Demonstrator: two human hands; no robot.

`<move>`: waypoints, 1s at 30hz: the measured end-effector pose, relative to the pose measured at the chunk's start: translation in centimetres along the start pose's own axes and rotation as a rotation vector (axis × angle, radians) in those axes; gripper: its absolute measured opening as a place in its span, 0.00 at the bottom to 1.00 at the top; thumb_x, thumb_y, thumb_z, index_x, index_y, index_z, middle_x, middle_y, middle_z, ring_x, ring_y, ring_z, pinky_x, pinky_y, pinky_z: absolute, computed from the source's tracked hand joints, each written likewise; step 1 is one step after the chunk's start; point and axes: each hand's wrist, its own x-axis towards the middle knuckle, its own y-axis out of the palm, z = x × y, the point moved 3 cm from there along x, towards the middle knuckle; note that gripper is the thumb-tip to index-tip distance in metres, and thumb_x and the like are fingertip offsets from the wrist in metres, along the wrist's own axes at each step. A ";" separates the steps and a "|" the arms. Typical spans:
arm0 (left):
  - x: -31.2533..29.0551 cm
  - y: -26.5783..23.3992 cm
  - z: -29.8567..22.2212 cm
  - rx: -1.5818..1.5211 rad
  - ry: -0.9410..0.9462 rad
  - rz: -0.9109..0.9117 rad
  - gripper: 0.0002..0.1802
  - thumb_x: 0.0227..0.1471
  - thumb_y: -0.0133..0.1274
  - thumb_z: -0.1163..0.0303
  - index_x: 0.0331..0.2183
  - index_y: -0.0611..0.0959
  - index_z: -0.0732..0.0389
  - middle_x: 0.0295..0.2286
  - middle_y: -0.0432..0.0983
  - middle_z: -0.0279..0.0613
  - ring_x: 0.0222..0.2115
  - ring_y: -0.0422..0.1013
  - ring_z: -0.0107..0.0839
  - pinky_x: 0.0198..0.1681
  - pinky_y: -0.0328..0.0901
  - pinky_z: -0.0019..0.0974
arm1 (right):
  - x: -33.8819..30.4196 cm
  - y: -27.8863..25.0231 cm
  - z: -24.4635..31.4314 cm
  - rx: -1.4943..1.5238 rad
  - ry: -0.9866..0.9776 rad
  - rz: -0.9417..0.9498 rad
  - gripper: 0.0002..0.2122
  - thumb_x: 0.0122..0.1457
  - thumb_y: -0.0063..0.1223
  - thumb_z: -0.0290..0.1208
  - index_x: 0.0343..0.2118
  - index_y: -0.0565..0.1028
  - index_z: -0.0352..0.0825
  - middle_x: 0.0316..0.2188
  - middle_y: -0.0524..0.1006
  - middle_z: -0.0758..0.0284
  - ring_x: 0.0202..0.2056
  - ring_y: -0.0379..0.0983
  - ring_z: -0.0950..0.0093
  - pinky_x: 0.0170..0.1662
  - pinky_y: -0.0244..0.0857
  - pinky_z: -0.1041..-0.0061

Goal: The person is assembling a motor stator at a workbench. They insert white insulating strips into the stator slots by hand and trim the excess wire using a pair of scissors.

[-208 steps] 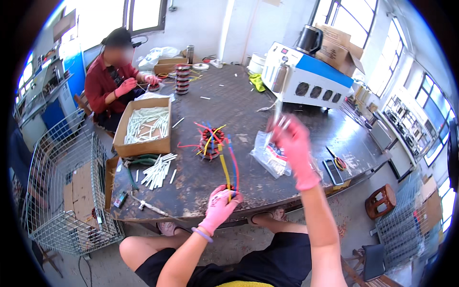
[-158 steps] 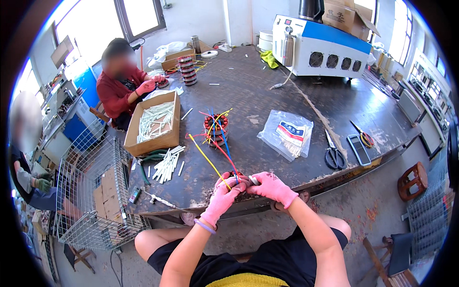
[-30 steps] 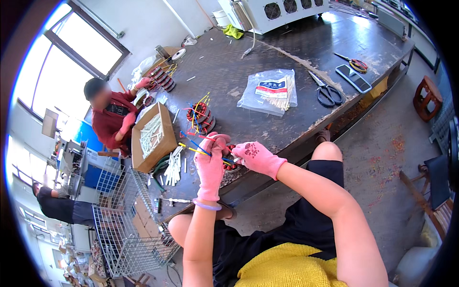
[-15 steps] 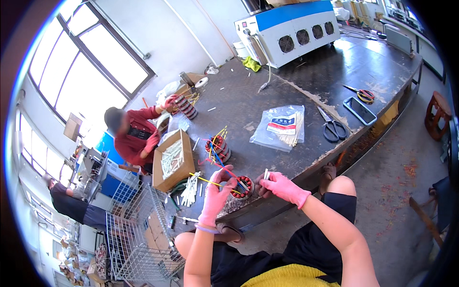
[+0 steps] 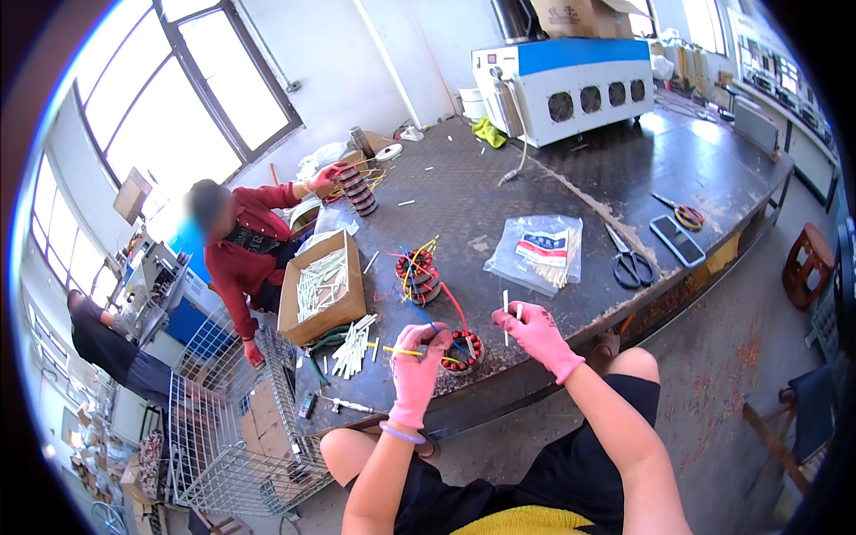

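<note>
My left hand (image 5: 415,373), in a pink glove, is at the near table edge with thumb and fingers pinched together. A yellow wire (image 5: 383,348) runs through its grip. Just right of it stands a ring-shaped motor stator (image 5: 462,355) with red-topped windings, and red and blue wires reach it. My right hand (image 5: 540,341), also gloved, pinches a thin white tube (image 5: 506,314), upright and apart from the stator. Another white piece shows beside it between the fingers. Behind stands a second wound stator (image 5: 417,278) with coloured leads.
White tubes (image 5: 355,348) lie beside a cardboard box (image 5: 294,314) of tubes. A plastic bag (image 5: 508,254), black scissors (image 5: 631,267) and a phone (image 5: 678,239) are rightward. A co-worker (image 5: 245,236) stands past the box, by a wire cage cart (image 5: 214,401).
My right hand has drawn back from the stator, and its white tube now points upright. The co-worker's lower hand has dropped from the box toward the cart. My view has shifted slightly.
</note>
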 end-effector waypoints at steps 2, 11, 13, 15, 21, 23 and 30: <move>-0.7 0.2 0.3 -0.026 0.014 -0.076 0.08 0.50 0.55 0.82 0.36 0.82 0.66 0.31 0.79 0.39 0.31 0.74 0.25 0.37 0.69 0.31 | -0.2 0.3 2.3 0.250 -0.081 0.006 0.13 0.64 0.54 0.39 0.34 0.78 0.32 0.22 0.72 0.76 0.24 0.65 0.86 0.29 0.60 0.81; -2.2 -0.4 1.6 0.041 0.395 0.016 0.15 0.50 0.59 0.82 0.40 0.78 0.60 0.32 0.83 0.39 0.32 0.77 0.33 0.38 0.70 0.34 | -3.7 1.3 15.4 0.243 -0.356 0.219 0.08 0.65 0.52 0.32 0.41 0.75 0.32 0.28 0.75 0.73 0.26 0.66 0.87 0.29 0.60 0.84; -2.1 -0.8 1.1 0.038 0.424 0.003 0.17 0.47 0.61 0.83 0.41 0.78 0.59 0.32 0.83 0.39 0.33 0.78 0.36 0.39 0.70 0.36 | -4.0 1.5 17.1 0.202 -0.346 0.171 0.08 0.65 0.53 0.31 0.40 0.75 0.31 0.27 0.75 0.72 0.26 0.66 0.87 0.29 0.60 0.84; -2.9 -0.7 2.1 -0.036 0.369 -0.035 0.18 0.47 0.61 0.83 0.41 0.78 0.59 0.32 0.83 0.38 0.33 0.78 0.36 0.39 0.70 0.38 | -3.9 1.7 17.6 0.071 -0.418 0.080 0.07 0.65 0.53 0.30 0.39 0.75 0.31 0.26 0.75 0.72 0.26 0.66 0.87 0.28 0.60 0.84; -3.0 -0.4 1.2 -0.065 0.396 -0.047 0.16 0.45 0.62 0.80 0.39 0.79 0.57 0.32 0.82 0.37 0.33 0.78 0.38 0.39 0.69 0.40 | -3.7 1.6 17.7 -0.082 -0.343 0.040 0.07 0.65 0.53 0.28 0.40 0.75 0.30 0.23 0.72 0.73 0.24 0.64 0.86 0.27 0.58 0.84; -3.0 -0.6 1.2 -0.071 0.397 -0.045 0.15 0.45 0.62 0.78 0.38 0.80 0.57 0.32 0.82 0.36 0.33 0.78 0.39 0.39 0.69 0.41 | -3.7 1.5 17.9 -0.097 -0.367 0.036 0.07 0.65 0.53 0.29 0.40 0.75 0.30 0.23 0.72 0.73 0.24 0.64 0.87 0.27 0.58 0.84; -2.8 -0.6 0.9 -0.066 0.426 -0.009 0.18 0.46 0.62 0.83 0.39 0.77 0.58 0.32 0.83 0.37 0.33 0.78 0.36 0.39 0.69 0.37 | -3.9 1.3 18.1 -0.111 -0.402 0.020 0.08 0.63 0.55 0.32 0.37 0.75 0.32 0.19 0.73 0.69 0.20 0.67 0.82 0.25 0.60 0.79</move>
